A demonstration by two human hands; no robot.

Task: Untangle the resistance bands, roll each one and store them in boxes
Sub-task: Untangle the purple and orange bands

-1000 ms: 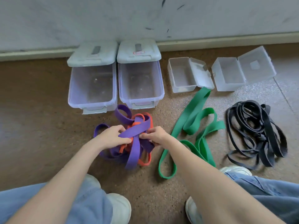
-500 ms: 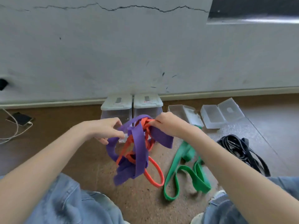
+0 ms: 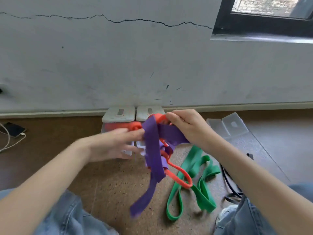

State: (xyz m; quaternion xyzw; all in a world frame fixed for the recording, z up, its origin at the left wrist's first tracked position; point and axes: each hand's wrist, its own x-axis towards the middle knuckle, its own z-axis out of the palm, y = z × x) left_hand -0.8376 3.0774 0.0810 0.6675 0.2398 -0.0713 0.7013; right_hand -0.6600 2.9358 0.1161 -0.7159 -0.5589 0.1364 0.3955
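Hanging from the right hand point(image 3: 189, 128)'s grip, purple band point(image 3: 153, 155), seemingly tangled.

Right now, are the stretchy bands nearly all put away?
Not yet. Nothing is rolled or boxed. Both hands, left hand and right hand, are pulling the purple band and orange band apart. The green band lies loose on the floor, and the boxes wait by the wall.

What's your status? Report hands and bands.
Right hand grips purple band and orange band, lifted, still tangled. Left hand blurred at orange. Green band on floor.
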